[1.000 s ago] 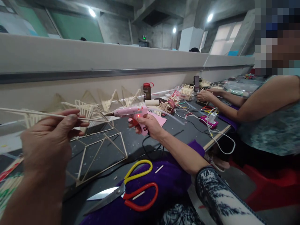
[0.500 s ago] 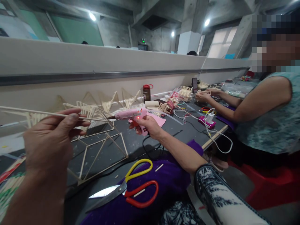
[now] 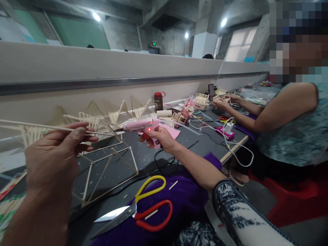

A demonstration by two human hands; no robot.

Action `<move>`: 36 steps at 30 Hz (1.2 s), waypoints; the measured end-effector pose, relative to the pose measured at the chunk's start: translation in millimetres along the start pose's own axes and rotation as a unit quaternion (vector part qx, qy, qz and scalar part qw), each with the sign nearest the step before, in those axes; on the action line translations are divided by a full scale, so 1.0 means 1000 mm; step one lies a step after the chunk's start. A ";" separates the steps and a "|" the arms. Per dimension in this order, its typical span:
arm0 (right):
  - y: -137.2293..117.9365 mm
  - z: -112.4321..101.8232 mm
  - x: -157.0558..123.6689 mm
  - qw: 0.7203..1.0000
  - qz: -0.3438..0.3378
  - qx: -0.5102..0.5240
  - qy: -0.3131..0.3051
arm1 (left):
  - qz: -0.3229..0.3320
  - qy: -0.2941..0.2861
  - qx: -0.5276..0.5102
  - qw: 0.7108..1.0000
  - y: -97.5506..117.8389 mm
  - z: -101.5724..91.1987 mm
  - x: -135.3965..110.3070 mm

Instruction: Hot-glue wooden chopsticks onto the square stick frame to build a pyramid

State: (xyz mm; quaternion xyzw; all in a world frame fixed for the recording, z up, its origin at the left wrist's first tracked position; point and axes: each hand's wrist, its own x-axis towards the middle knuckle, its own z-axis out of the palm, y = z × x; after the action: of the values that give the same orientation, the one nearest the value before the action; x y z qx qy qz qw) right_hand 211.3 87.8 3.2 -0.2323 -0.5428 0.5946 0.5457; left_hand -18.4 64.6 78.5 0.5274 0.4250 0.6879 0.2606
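Observation:
My left hand pinches a long thin wooden stick that runs level from the left edge to just past my fingers. My right hand grips a pink glue gun with a red light lit, its nozzle pointing left and touching the stick's right end. Below them a frame of glued sticks rests on the dark table.
Scissors with yellow and red handles lie on purple cloth near me. Finished stick structures line the wall. A brown bottle, cables and a pink charger sit further right, where another person's hands work.
The glue gun's nozzle has closed in leftward on the stick's right end. My left hand has kept its hold on the stick.

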 end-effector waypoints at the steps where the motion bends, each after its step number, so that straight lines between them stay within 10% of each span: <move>1: 0.000 0.000 0.000 1.000 0.002 -0.003 0.002 | 0.003 0.002 -0.005 1.000 0.001 0.001 0.000; 36: -0.005 -0.003 -0.003 1.000 -0.006 -0.017 0.004 | 0.003 0.010 0.023 1.000 0.007 0.004 -0.007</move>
State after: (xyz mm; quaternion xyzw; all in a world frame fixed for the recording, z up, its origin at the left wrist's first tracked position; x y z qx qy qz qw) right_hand 217.1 85.1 6.0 -0.2405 -0.5523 0.5810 0.5473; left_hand -11.8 56.9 81.5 0.5276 0.4417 0.6839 0.2424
